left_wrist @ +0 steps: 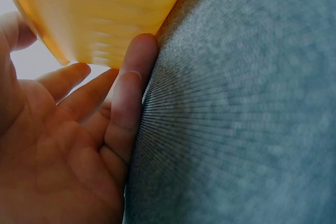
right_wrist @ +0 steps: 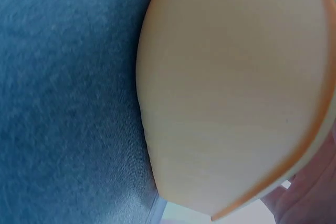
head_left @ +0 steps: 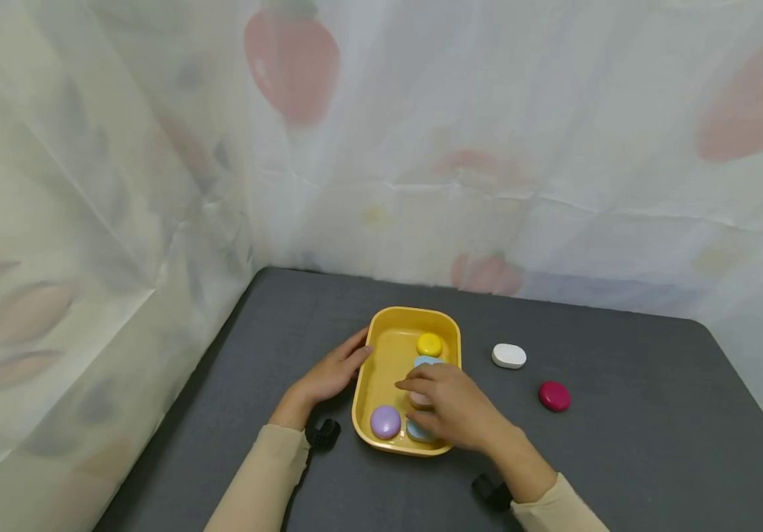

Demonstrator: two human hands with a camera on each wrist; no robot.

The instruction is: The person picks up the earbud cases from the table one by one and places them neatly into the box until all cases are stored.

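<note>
My left hand (head_left: pixel 331 375) grips the left wall of a yellow tray (head_left: pixel 368 403). In the left wrist view its thumb (left_wrist: pixel 21 32) lies at the rim and the fingers press the outer wall. Over the tray's right side is my right hand (head_left: pixel 451 403), its thumb and fingers around a pale pink rounded piece (head_left: pixel 420 400), partly hidden. A light blue piece (head_left: pixel 421 431) sits below it, a glossy purple round piece (head_left: pixel 385 422) to its left. Farther up, another light blue piece (head_left: pixel 426 360) and a yellow round piece (head_left: pixel 429 344) lie inside.
Right of the tray, a white oval piece (head_left: pixel 509 356) and a dark red round piece (head_left: pixel 554 396) lie on the dark grey table (head_left: pixel 654 428). Printed white curtains (head_left: pixel 388 148) hang behind the table and along its left side.
</note>
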